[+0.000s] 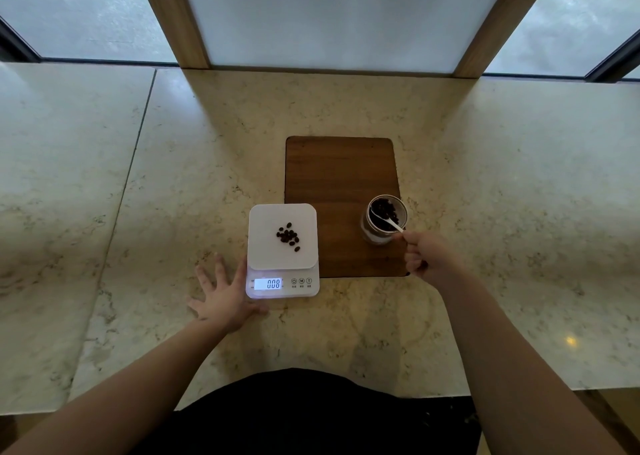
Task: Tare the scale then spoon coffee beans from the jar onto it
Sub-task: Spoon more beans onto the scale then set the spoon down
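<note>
A white digital scale (263,226) sits on the marble counter, its lit display reading 008. A small pile of dark coffee beans (288,236) lies on its platform. To the right, an open glass jar (382,222) with coffee beans stands on a wooden board. My right hand (424,253) grips the handle of a white spoon (386,220), whose bowl is down inside the jar among the beans. My left hand (221,293) lies flat on the counter with fingers spread, touching the scale's left front corner.
The dark wooden board (341,174) lies under the jar, and the scale's right edge overlaps it. The marble counter (173,177) stretches left and right. A wood-framed panel and windows (332,21) rise at the counter's far edge.
</note>
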